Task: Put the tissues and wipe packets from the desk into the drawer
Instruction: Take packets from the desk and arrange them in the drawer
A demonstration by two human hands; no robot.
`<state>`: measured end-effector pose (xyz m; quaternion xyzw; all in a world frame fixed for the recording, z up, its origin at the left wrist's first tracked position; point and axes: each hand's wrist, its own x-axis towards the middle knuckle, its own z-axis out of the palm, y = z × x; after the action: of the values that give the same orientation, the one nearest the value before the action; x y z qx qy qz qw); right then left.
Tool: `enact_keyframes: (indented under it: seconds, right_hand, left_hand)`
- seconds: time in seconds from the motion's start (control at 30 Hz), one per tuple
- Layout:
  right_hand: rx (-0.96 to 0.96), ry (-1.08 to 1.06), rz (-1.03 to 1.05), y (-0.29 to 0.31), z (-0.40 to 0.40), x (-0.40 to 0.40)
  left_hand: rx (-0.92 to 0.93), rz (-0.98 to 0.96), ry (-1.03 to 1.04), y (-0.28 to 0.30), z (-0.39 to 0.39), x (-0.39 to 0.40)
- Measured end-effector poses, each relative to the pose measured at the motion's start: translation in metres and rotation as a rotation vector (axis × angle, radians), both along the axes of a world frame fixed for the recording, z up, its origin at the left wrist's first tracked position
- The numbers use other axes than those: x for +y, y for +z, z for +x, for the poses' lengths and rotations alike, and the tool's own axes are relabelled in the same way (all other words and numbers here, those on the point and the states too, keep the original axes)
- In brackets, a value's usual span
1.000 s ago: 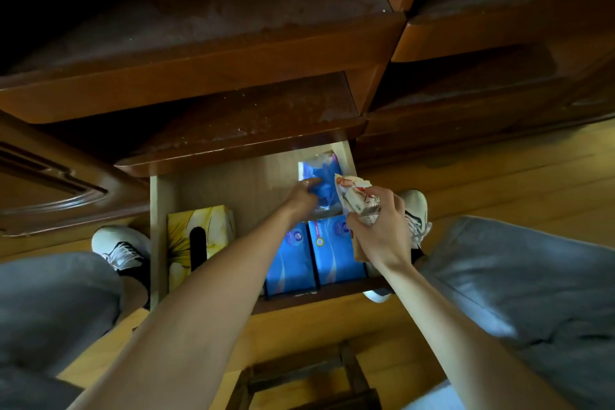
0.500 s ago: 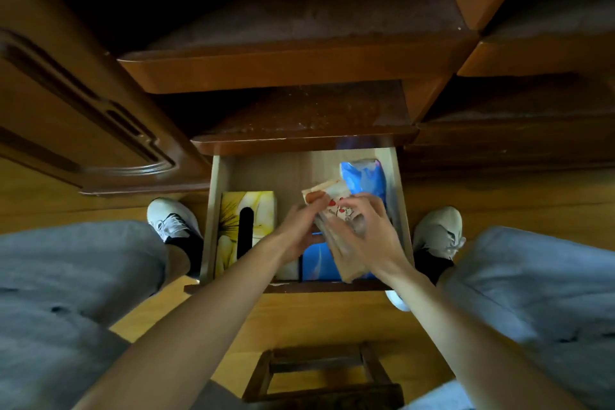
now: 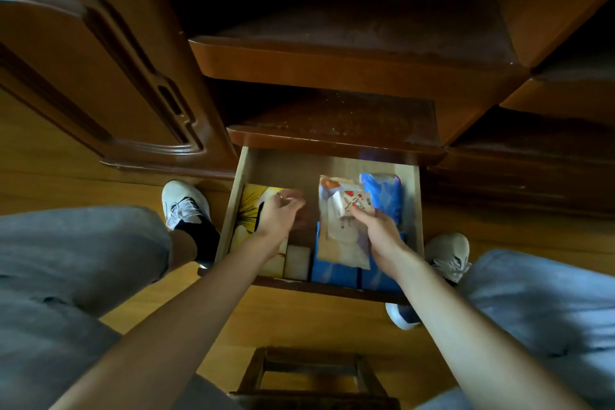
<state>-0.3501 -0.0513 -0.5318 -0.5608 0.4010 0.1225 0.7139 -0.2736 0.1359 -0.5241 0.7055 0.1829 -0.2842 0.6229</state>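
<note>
The open wooden drawer (image 3: 417,210) sits low under the desk. My right hand (image 3: 377,231) grips a pale wipe packet with red marks (image 3: 342,236), which lies on the blue packets (image 3: 334,271) in the drawer's right half. A blue tissue packet (image 3: 382,193) lies at the back right. A yellow flowered tissue box (image 3: 251,206) fills the left side. My left hand (image 3: 279,216) hovers over that box, fingers loosely curled, holding nothing.
Dark wooden shelves (image 3: 332,140) overhang the drawer's back. A carved cabinet door (image 3: 100,76) stands at the left. My knees and white shoes (image 3: 184,201) flank the drawer. A wooden stool frame (image 3: 312,376) sits below on the wooden floor.
My left hand has let go of the wipe packet and moved left over the yellow box. My right hand has lowered the packet onto the blue packets.
</note>
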Motion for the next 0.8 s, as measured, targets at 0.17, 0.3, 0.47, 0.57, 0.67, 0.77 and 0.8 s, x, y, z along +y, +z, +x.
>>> enact_keyframes:
  seconds: [0.17, 0.3, 0.47, 0.57, 0.67, 0.77, 0.8]
  right_hand:
    - [0.113, -0.077, -0.297, -0.025, 0.059, -0.002]
    - [0.140, -0.039, -0.464, -0.046, 0.094, 0.006]
    - [0.232, 0.356, -0.842, -0.071, 0.098, 0.005]
    - [0.286, 0.458, -1.073, -0.079, 0.093, 0.007]
    - [0.223, 0.633, -1.294, -0.076, 0.095, 0.007]
    - [0.167, 0.798, -1.316, -0.076, 0.102, 0.009]
    - [0.158, 0.831, -1.283, -0.077, 0.104, 0.010]
  left_hand:
    - [-0.568, 0.666, -0.330, -0.009, 0.024, 0.035]
    - [-0.522, 0.816, -0.718, -0.027, 0.026, 0.046]
    - [-0.554, 0.909, -0.836, -0.042, 0.023, 0.047]
    - [-0.561, 0.928, -0.814, -0.043, 0.026, 0.047]
    - [-0.571, 0.933, -0.858, -0.043, 0.025, 0.048]
    - [-0.581, 0.947, -0.889, -0.042, 0.023, 0.049]
    - [-0.580, 0.945, -0.898, -0.041, 0.023, 0.050]
